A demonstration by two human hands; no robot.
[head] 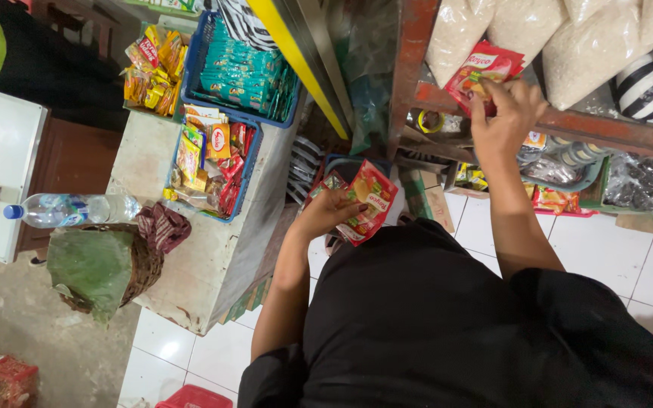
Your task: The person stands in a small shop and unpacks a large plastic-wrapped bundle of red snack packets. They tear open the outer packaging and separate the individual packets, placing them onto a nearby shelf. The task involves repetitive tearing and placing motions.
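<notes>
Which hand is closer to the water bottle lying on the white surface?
Left. The left hand holds red sachets toward the bottle's side; the right hand is farther away, at the red shelf rail.

Landmark: red shelf rail [568, 121]. Right hand [504, 113] at rail's upper edge, fingers pinching a red sachet [481, 72] just above rail, next to white rice bags [561, 38]. Left hand [330, 211] well below-left of rail, gripping a stack of red sachets [368, 200]. Blue snack basket [213, 162] and water bottle [69, 209] far left of rail.
</notes>
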